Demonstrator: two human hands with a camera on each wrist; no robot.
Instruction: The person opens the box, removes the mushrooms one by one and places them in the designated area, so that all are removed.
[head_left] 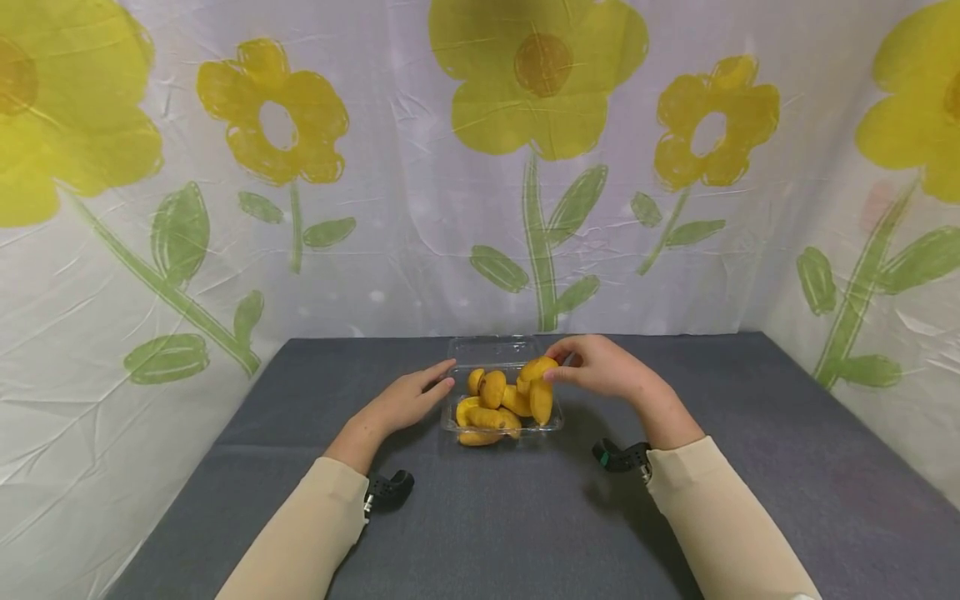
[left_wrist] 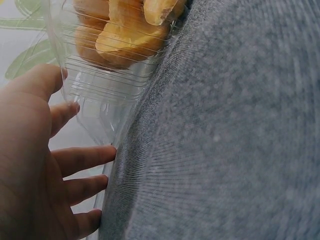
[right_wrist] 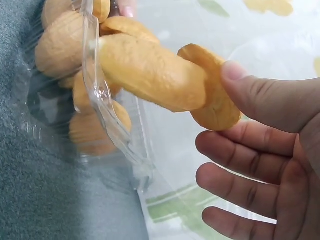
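A clear plastic box (head_left: 557, 425) full of yellow mushrooms (head_left: 492, 388) stands on the table in the head view, its hinged lid (head_left: 491, 348) folded back. At the box's right side, my right hand (head_left: 600, 365) pinches a yellow mushroom (right_wrist: 216, 92) by its cap between thumb and forefinger; the other fingers curve loosely below. This mushroom's thick stem leans over the box rim (right_wrist: 100, 95) among the others. On the left side, my left hand (head_left: 405, 398) holds nothing, its relaxed fingers (left_wrist: 82, 190) spread beside the box wall and lid.
A dark grey cloth (head_left: 480, 517) covers the table. Behind it and at both sides hangs a white curtain (head_left: 405, 275) painted with yellow flowers. Black straps (head_left: 393, 487) show at both wrists, below beige sleeves (head_left: 307, 525).
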